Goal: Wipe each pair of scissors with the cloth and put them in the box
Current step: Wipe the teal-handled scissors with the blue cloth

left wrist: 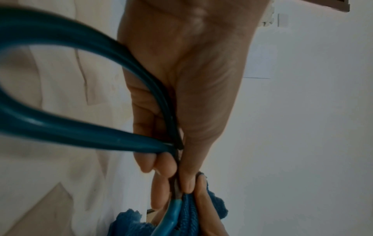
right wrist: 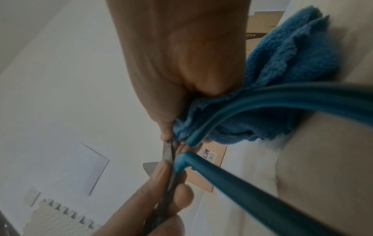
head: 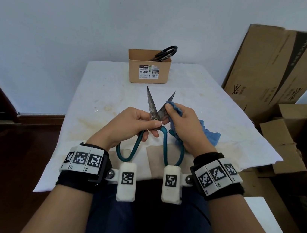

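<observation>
A large pair of scissors (head: 151, 104) with dull metal blades and teal loop handles (left wrist: 60, 127) is held above the table, blades spread apart and pointing away from me. My left hand (head: 138, 123) pinches it at the pivot, thumb on top. My right hand (head: 179, 120) holds a blue cloth (head: 208, 133) and pinches it around the right blade. The cloth (right wrist: 292, 63) bunches behind that hand's palm. A tan box (head: 148, 70) stands at the table's far edge with black-handled scissors (head: 166, 53) sticking out of it.
The table (head: 96, 92) wears a stained white cover. Flattened cardboard (head: 274, 64) leans on the wall at right, and open cartons (head: 299, 140) sit beside the table's right edge. A dark wooden floor lies to the left.
</observation>
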